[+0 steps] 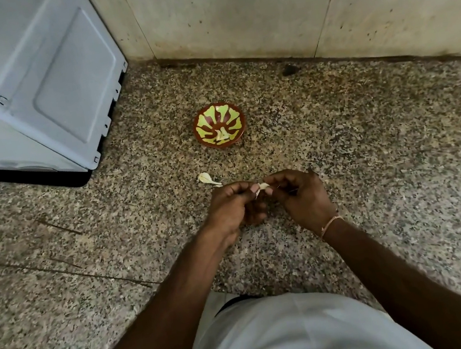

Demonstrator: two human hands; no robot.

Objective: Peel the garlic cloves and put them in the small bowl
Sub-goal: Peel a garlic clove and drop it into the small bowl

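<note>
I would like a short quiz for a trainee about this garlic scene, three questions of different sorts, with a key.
1. True or false: both hands pinch one garlic clove between them.
2. What lies on the counter just left of the left hand? A) a knife B) a loose piece of garlic C) a spoon
3. Fill in: the small bowl stands ___ the right hand, nearer the wall.

Key: 1 true; 2 B; 3 beyond. Something pale already lies in the bowl.

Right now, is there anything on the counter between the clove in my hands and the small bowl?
Nothing blocks the way. The garlic clove is pinched between both hands, and only a loose piece of garlic lies on the counter, left of a straight line to the small bowl.
</note>
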